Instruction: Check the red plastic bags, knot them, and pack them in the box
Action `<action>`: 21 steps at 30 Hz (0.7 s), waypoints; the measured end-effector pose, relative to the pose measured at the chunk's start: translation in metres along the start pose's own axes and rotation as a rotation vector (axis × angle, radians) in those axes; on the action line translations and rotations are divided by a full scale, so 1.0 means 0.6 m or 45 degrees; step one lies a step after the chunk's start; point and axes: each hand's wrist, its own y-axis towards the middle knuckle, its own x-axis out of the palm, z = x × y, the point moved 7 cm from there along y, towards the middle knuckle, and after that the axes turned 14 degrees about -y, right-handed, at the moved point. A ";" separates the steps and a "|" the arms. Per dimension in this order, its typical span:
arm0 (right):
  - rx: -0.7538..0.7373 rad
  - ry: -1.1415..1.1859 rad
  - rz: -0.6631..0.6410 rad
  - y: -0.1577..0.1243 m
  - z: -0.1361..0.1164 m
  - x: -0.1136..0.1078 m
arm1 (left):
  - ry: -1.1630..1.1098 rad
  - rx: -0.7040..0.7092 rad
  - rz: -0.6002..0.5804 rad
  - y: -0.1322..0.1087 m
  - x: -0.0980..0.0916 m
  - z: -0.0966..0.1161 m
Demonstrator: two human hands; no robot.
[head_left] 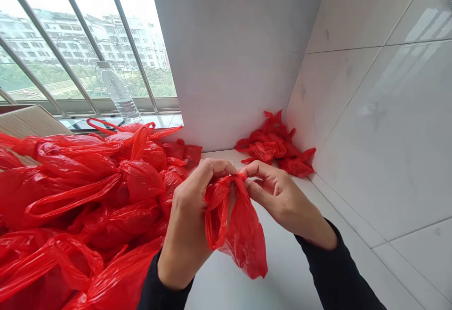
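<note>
Pinching a red plastic bag (249,239) near the lower centre of the frame, both hands work close together at its gathered top. The left hand (190,216), left of centre, grasps the bag's upper part between thumb and fingers, its back turned toward the camera. The right hand (282,197), right of centre, grips the same gathered plastic with thumb and fingertips, just beside the left one. Below them the bag hangs tilted, its crumpled body slanting toward the lower right and a loop of plastic dropping on its left side. Dark sleeves (339,267) reach in from the bottom edge.

Filling the left and lower left is a heap of red bags (92,178), many with knots and looped handles. A smaller red pile (270,145) lies right of centre, in the corner where a plain grey wall (233,55) meets a tiled wall (374,131) on the right. It sits on a pale surface (293,272) that runs under the hands to the bottom of the frame.

At the upper left, a clear bottle (120,93) with a white cap leans in front of metal window bars (78,17); buildings and greenery show beyond. A light, striped panel (33,120) juts in from the left edge, behind the heap.
</note>
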 end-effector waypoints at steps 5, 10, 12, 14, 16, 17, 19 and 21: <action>-0.018 -0.035 0.169 0.000 -0.003 -0.011 | -0.034 -0.056 -0.096 0.000 0.011 -0.004; -0.013 -0.074 0.266 -0.003 -0.002 -0.021 | -0.054 -0.034 -0.098 0.003 0.010 0.002; 0.009 -0.099 0.229 -0.004 0.000 -0.020 | -0.067 -0.031 -0.088 0.002 0.006 0.005; 0.035 -0.130 0.207 -0.005 0.000 -0.020 | -0.089 -0.040 -0.083 0.002 0.002 0.008; 0.052 -0.158 0.226 -0.007 -0.002 -0.023 | -0.095 -0.052 -0.110 0.002 0.003 0.012; 0.062 -0.170 0.241 -0.007 -0.004 -0.024 | -0.090 -0.052 -0.130 0.002 0.004 0.015; 0.096 -0.180 0.266 -0.008 -0.006 -0.027 | -0.076 -0.037 -0.169 0.003 0.008 0.023; 0.134 -0.187 0.282 -0.010 -0.007 -0.028 | -0.082 -0.038 -0.181 0.004 0.011 0.026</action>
